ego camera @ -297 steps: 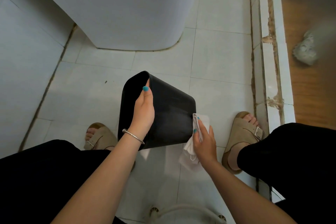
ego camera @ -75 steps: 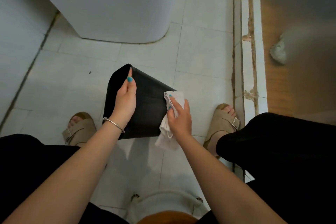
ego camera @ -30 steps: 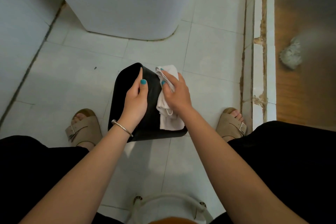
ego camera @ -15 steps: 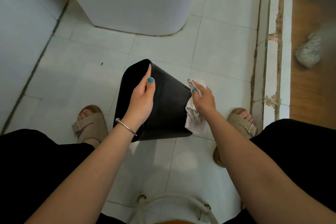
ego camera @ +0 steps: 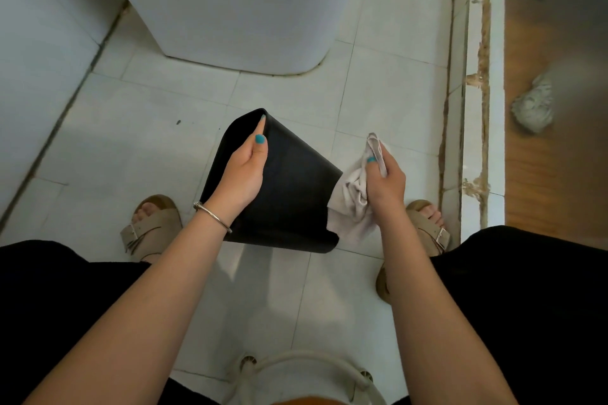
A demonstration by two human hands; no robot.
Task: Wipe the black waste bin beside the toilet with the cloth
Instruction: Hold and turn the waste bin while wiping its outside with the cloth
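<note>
Partly hidden, black bin (ego camera: 289, 194) gripped by left hand (ego camera: 241, 176); right hand (ego camera: 385, 181) clutches cloth (ego camera: 353, 197), bin's opening unseen.

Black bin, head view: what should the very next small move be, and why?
Probably bring the cloth back across the bin's upward-facing side. The right hand holds the bunched cloth at the right edge of the black bin, at most brushing it, while the left hand steadies the tilted bin, leaving that broad face exposed.
</note>
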